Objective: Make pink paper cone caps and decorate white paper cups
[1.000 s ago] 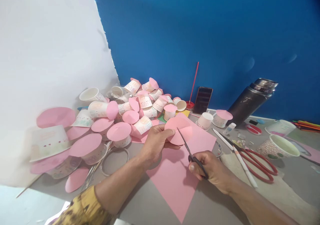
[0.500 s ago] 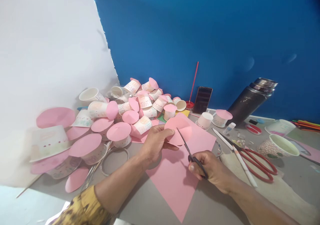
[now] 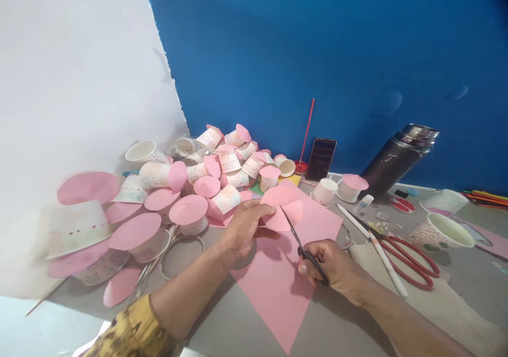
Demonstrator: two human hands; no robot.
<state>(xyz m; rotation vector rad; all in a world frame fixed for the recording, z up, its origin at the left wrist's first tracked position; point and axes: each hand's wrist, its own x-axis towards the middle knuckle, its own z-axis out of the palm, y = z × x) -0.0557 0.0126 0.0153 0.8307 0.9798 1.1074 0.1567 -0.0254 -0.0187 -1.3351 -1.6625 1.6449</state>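
My left hand [image 3: 245, 225] pinches a pink paper circle [image 3: 282, 208] by its left edge and holds it above a pink paper sheet [image 3: 280, 272] lying on the grey table [image 3: 238, 325]. My right hand [image 3: 331, 268] grips small dark scissors [image 3: 298, 239]. Their blades point up and left, and the tips reach the middle of the circle. Both hands hover over the sheet.
A heap of paper cups with pink paper discs [image 3: 190, 187] fills the left. A phone [image 3: 321, 159], a red stick [image 3: 307, 130] and a dark flask [image 3: 397, 158] lean on the blue wall. Red-handled scissors [image 3: 408, 259], a white pen [image 3: 375, 248] and cups [image 3: 438, 231] lie right.
The scissors and the pink circle have shifted very slightly; both hands stay in nearly the same place.
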